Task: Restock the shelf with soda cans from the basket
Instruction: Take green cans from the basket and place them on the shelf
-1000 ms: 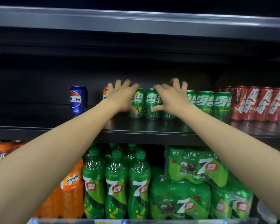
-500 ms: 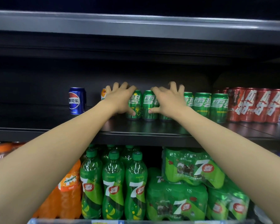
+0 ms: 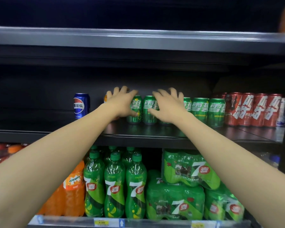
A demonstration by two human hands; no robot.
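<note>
A row of green soda cans (image 3: 200, 111) stands upright on the dark middle shelf (image 3: 155, 134). My left hand (image 3: 122, 104) lies over the left end of the row with fingers spread across the can tops. Its thumb touches the front of a green can (image 3: 135, 112). An orange can (image 3: 105, 98) peeks out behind that hand. My right hand (image 3: 168, 106) rests with spread fingers on the cans just to the right, its thumb against the green can (image 3: 149, 111) between the hands. The basket is out of view.
A lone blue cola can (image 3: 81, 106) stands to the left, with bare shelf around it. Red cans (image 3: 250, 109) fill the shelf's right end. Below are green bottles (image 3: 114, 186), orange bottles (image 3: 72, 195) and wrapped green multipacks (image 3: 174, 201). Another shelf edge (image 3: 138, 38) runs overhead.
Both hands stay on the green cans and the thumbs have drawn slightly closer together. The view has tilted up a little.
</note>
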